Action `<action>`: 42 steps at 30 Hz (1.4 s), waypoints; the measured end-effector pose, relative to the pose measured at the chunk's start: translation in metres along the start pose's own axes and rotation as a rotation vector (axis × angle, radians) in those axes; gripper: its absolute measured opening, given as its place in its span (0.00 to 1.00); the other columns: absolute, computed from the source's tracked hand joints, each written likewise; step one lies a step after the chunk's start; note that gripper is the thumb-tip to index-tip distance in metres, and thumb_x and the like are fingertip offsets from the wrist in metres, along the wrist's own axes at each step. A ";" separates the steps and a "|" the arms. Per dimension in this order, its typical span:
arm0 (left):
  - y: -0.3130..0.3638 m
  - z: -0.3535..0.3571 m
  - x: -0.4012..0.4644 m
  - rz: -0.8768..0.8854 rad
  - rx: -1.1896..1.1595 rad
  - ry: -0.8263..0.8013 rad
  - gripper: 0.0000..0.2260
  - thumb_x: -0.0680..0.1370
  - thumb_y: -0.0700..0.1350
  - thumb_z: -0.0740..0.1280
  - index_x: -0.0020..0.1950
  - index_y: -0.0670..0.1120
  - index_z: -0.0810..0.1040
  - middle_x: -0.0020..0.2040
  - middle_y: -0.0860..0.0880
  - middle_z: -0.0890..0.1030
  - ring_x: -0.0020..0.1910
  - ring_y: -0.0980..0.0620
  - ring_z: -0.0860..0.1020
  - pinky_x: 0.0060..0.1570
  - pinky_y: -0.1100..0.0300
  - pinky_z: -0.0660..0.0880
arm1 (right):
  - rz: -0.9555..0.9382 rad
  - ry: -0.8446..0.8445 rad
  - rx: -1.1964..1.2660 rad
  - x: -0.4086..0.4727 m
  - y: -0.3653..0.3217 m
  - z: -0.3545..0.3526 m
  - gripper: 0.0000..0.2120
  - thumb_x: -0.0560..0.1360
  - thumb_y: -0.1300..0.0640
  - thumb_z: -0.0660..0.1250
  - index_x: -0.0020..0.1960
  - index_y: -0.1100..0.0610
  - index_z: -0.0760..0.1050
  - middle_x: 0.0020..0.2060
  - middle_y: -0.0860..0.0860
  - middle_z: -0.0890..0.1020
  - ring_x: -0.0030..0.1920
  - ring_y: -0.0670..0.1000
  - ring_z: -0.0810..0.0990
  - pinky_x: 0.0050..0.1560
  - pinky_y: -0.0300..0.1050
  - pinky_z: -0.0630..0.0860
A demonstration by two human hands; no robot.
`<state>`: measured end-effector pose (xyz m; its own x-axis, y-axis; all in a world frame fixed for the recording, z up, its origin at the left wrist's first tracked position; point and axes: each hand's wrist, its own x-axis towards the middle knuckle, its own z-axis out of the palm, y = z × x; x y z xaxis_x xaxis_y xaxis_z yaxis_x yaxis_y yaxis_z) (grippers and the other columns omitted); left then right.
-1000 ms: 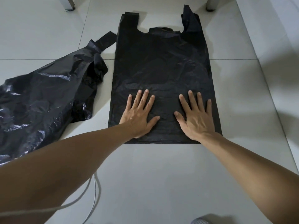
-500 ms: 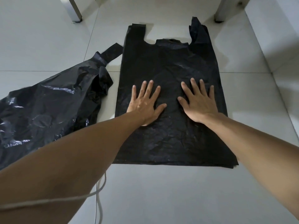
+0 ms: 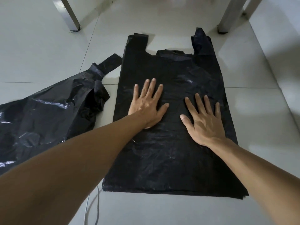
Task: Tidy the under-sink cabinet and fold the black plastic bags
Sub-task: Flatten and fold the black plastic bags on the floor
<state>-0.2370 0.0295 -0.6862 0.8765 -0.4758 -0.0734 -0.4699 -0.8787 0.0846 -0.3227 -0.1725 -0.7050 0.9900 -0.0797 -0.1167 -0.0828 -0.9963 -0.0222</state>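
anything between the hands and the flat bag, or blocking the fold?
Nothing visible. The left hand and right hand lie flat, fingers spread, directly on the flat black bag. The crumpled black bag lies to its left on the floor, apart from it. The table legs stand beyond the handles.

**Black plastic on pale grey tile**

The flat bag (image 3: 172,143) is plain black, unpatterned, with faint grey sheen. Left of the flat bag, the crumpled bag (image 3: 45,119) is glossy black with white glints. The floor (image 3: 40,54) is pale grey-white, crossed by thin grey grout lines. Beyond the flat bag, the legs (image 3: 70,13) are dull silver-grey.
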 end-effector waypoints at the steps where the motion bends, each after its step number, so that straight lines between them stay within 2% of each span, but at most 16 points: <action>1: 0.005 0.000 0.010 0.005 -0.010 -0.016 0.33 0.79 0.65 0.44 0.80 0.50 0.43 0.80 0.46 0.40 0.78 0.46 0.38 0.75 0.42 0.38 | 0.001 -0.006 -0.006 0.000 0.000 0.000 0.36 0.76 0.32 0.33 0.80 0.45 0.46 0.80 0.53 0.50 0.79 0.58 0.47 0.76 0.65 0.43; 5: 0.011 0.008 0.031 -0.028 -0.014 -0.079 0.33 0.80 0.65 0.43 0.80 0.51 0.41 0.80 0.47 0.39 0.78 0.47 0.38 0.75 0.42 0.38 | -0.008 -0.012 -0.012 0.000 0.001 -0.001 0.35 0.76 0.32 0.32 0.80 0.44 0.46 0.80 0.53 0.50 0.79 0.58 0.47 0.76 0.65 0.43; 8: 0.010 0.016 0.028 -0.038 0.014 -0.068 0.33 0.79 0.66 0.40 0.79 0.51 0.38 0.79 0.48 0.38 0.78 0.48 0.37 0.75 0.42 0.38 | -0.013 0.044 0.037 0.001 0.000 -0.003 0.32 0.78 0.35 0.42 0.78 0.47 0.59 0.77 0.55 0.61 0.77 0.60 0.58 0.74 0.68 0.52; 10: 0.011 0.018 0.026 -0.040 0.026 -0.054 0.33 0.79 0.66 0.39 0.79 0.52 0.38 0.79 0.49 0.37 0.78 0.48 0.36 0.75 0.41 0.38 | 0.014 0.077 0.056 0.016 0.005 -0.008 0.31 0.78 0.38 0.45 0.76 0.49 0.62 0.76 0.55 0.64 0.75 0.59 0.61 0.73 0.67 0.55; 14: 0.011 0.019 0.028 -0.051 0.027 -0.040 0.33 0.78 0.66 0.39 0.79 0.52 0.38 0.79 0.49 0.37 0.78 0.48 0.36 0.74 0.41 0.38 | 0.039 0.063 0.070 0.076 0.026 -0.019 0.30 0.80 0.38 0.43 0.79 0.46 0.50 0.80 0.51 0.52 0.79 0.58 0.47 0.75 0.64 0.46; 17: 0.011 0.021 0.028 -0.064 0.019 -0.037 0.34 0.77 0.67 0.38 0.79 0.53 0.37 0.79 0.49 0.36 0.77 0.46 0.34 0.74 0.39 0.37 | 0.092 0.001 0.098 0.105 0.047 -0.017 0.30 0.80 0.36 0.42 0.80 0.44 0.46 0.80 0.50 0.49 0.79 0.58 0.45 0.75 0.66 0.46; 20: 0.010 0.021 0.029 -0.070 0.023 -0.046 0.35 0.75 0.68 0.35 0.78 0.53 0.34 0.79 0.48 0.35 0.77 0.44 0.33 0.73 0.38 0.38 | 0.185 0.070 0.120 0.122 0.063 -0.020 0.29 0.81 0.37 0.45 0.78 0.46 0.54 0.78 0.53 0.57 0.77 0.60 0.53 0.73 0.66 0.51; 23: 0.011 0.021 0.029 -0.070 0.033 -0.057 0.35 0.75 0.68 0.34 0.78 0.53 0.33 0.78 0.48 0.33 0.76 0.44 0.32 0.73 0.38 0.38 | 0.309 0.216 0.275 0.153 0.070 -0.041 0.28 0.79 0.41 0.51 0.73 0.56 0.65 0.70 0.59 0.70 0.69 0.63 0.67 0.67 0.62 0.65; 26: 0.011 0.021 0.030 -0.067 0.042 -0.065 0.35 0.75 0.67 0.33 0.77 0.53 0.32 0.78 0.48 0.33 0.76 0.43 0.32 0.73 0.37 0.38 | 0.467 0.142 0.523 0.198 0.080 -0.069 0.27 0.80 0.43 0.58 0.74 0.56 0.63 0.70 0.58 0.69 0.69 0.62 0.67 0.68 0.58 0.65; 29: 0.010 0.020 0.030 -0.067 0.042 -0.070 0.35 0.75 0.67 0.33 0.77 0.53 0.31 0.78 0.48 0.32 0.76 0.43 0.31 0.73 0.37 0.38 | 0.596 0.076 0.851 0.231 0.082 -0.091 0.34 0.75 0.46 0.69 0.75 0.57 0.61 0.70 0.56 0.70 0.69 0.59 0.69 0.65 0.51 0.68; 32: 0.011 0.019 0.029 -0.066 0.037 -0.073 0.34 0.75 0.67 0.33 0.77 0.52 0.30 0.77 0.48 0.31 0.76 0.43 0.30 0.73 0.37 0.38 | 0.628 0.048 0.864 0.249 0.084 -0.100 0.33 0.68 0.52 0.78 0.68 0.60 0.70 0.63 0.56 0.77 0.60 0.56 0.77 0.59 0.46 0.73; 34: 0.011 0.018 0.029 -0.065 0.032 -0.071 0.34 0.75 0.67 0.33 0.77 0.52 0.30 0.77 0.47 0.31 0.75 0.43 0.30 0.73 0.37 0.38 | 0.606 0.076 0.899 0.261 0.085 -0.101 0.22 0.69 0.56 0.77 0.59 0.60 0.75 0.55 0.55 0.80 0.51 0.53 0.79 0.56 0.46 0.77; 35: 0.011 0.017 0.029 -0.065 0.031 -0.072 0.34 0.75 0.67 0.33 0.77 0.52 0.30 0.77 0.47 0.31 0.75 0.43 0.30 0.73 0.37 0.38 | 0.596 0.093 0.934 0.266 0.084 -0.104 0.18 0.70 0.59 0.76 0.56 0.59 0.74 0.52 0.54 0.80 0.49 0.53 0.78 0.54 0.46 0.77; 37: 0.011 0.017 0.028 -0.063 0.032 -0.076 0.34 0.75 0.67 0.33 0.77 0.52 0.30 0.77 0.47 0.31 0.75 0.43 0.30 0.73 0.37 0.37 | 0.586 0.126 1.038 0.274 0.085 -0.111 0.19 0.72 0.62 0.74 0.60 0.58 0.73 0.50 0.51 0.76 0.52 0.51 0.77 0.53 0.43 0.73; 39: 0.011 0.016 0.028 -0.062 0.033 -0.080 0.34 0.75 0.67 0.33 0.77 0.52 0.30 0.77 0.47 0.31 0.75 0.43 0.30 0.73 0.37 0.37 | 0.601 0.177 1.135 0.279 0.088 -0.120 0.23 0.73 0.62 0.73 0.67 0.59 0.71 0.52 0.50 0.74 0.56 0.49 0.75 0.57 0.41 0.72; 42: 0.011 0.016 0.028 -0.062 0.029 -0.076 0.34 0.75 0.67 0.34 0.77 0.52 0.30 0.77 0.47 0.31 0.75 0.43 0.30 0.73 0.37 0.37 | 0.650 0.347 0.999 0.274 0.094 -0.125 0.25 0.73 0.60 0.71 0.69 0.57 0.69 0.59 0.52 0.77 0.62 0.53 0.76 0.60 0.43 0.74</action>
<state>-0.2194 0.0057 -0.7036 0.8942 -0.4207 -0.1532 -0.4184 -0.9070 0.0487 -0.0445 -0.2916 -0.6149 0.6978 -0.7056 -0.1238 -0.4699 -0.3203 -0.8226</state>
